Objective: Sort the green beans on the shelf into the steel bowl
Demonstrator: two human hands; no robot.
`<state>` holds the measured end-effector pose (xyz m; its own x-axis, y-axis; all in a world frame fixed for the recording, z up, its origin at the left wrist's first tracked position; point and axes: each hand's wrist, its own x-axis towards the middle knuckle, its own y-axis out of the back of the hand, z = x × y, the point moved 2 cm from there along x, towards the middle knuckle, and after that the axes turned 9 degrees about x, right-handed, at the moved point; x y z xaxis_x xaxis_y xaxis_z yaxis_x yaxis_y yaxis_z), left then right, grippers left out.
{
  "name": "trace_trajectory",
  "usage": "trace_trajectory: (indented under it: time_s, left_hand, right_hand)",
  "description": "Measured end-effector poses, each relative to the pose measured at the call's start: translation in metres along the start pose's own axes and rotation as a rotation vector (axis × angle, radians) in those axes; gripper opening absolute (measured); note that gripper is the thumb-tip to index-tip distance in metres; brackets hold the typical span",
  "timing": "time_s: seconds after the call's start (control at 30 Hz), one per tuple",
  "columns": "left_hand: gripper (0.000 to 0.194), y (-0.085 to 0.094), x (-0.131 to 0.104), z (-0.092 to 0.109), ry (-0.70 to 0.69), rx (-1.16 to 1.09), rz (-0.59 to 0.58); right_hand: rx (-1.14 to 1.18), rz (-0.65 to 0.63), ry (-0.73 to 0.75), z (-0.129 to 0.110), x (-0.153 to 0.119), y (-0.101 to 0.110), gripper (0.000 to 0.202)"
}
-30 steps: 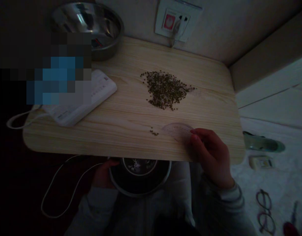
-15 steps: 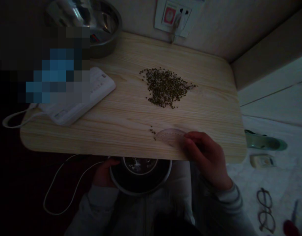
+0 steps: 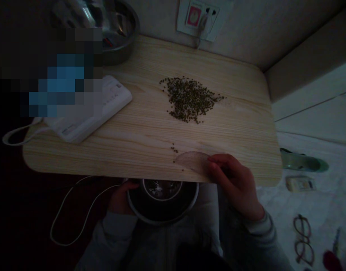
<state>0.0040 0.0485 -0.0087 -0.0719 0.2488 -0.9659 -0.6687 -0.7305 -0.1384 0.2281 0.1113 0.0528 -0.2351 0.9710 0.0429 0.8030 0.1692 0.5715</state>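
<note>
My right hand [image 3: 235, 182] pinches a clear plastic protractor [image 3: 192, 160] that lies against the board near its front edge. A few small dark green beans sit by the protractor's left end. Farther back, a loose pile of mung beans [image 3: 190, 99] spreads over the wooden tabletop [image 3: 128, 150]. Below the front edge, my left hand [image 3: 123, 197] grips the left rim of a dark bowl [image 3: 164, 209] with a pale rim. Several beans show inside the bowl's inner circle, and the tabletop hides its back part.
At the back left stands a steel basin [image 3: 119, 49], with a white power strip [image 3: 99, 113] before it. A wall socket [image 3: 198, 19] holds a plug. To the right lie glasses [image 3: 304, 241], a green object [image 3: 305, 162] and a small box [image 3: 300, 183] on a white surface.
My right hand and the protractor have shifted slightly toward the front edge. The few stray beans beside it have moved nearer that edge. My left hand stays at the bowl.
</note>
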Motion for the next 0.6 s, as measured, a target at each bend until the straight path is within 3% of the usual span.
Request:
trace_trajectory:
  time_s: [0.3,0.4,0.6]
  left_hand:
    - [0.020,-0.005,0.006,-0.010,0.056,0.004,-0.090]
    - [0.018,-0.005,0.005,-0.010,0.030,-0.018,-0.101]
    - [0.020,-0.004,0.001,-0.008,0.014,-0.022,-0.066]
  right_hand:
    - [-0.023,-0.154,0.230,-0.022,-0.006,-0.019,0.012]
    - [0.015,-0.179,0.229,-0.022,-0.009,-0.020,0.013]
    - [0.038,0.113,-0.037,-0.008,-0.008,-0.008,0.013]
